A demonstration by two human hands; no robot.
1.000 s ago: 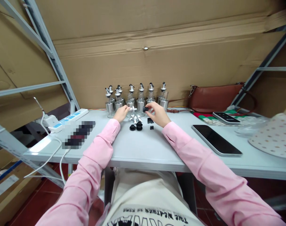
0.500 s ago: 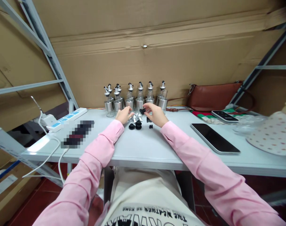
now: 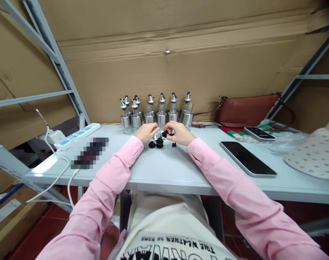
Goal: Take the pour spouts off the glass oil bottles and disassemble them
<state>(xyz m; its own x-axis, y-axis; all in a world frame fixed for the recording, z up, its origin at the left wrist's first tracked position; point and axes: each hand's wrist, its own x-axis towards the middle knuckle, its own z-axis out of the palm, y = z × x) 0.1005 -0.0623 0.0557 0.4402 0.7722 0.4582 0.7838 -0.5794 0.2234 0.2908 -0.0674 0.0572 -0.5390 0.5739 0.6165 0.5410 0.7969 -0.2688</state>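
Note:
My left hand (image 3: 146,131) is closed around a silver metal pourer spout (image 3: 157,136) over the white table (image 3: 170,169). My right hand (image 3: 179,133) pinches a small black rubber stopper (image 3: 165,134) right beside that spout; the two hands nearly touch. Two black stoppers (image 3: 156,144) lie on the table just below the hands, and tiny black plugs (image 3: 174,145) lie to the right of them. Behind the hands stands a row of several glass-and-steel oil bottles (image 3: 156,115) with pourer tops.
A brown leather bag (image 3: 245,110) lies at the back right, with a black remote (image 3: 259,133) and a dark tablet (image 3: 247,157) in front. A polka-dot lampshade (image 3: 314,155) sits far right. A white power strip (image 3: 79,133) and a blurred dark object (image 3: 90,153) lie left.
My hands have drawn together: the right hand brought the black stopper left to the silver spout in the left hand, both a little nearer to me than before.

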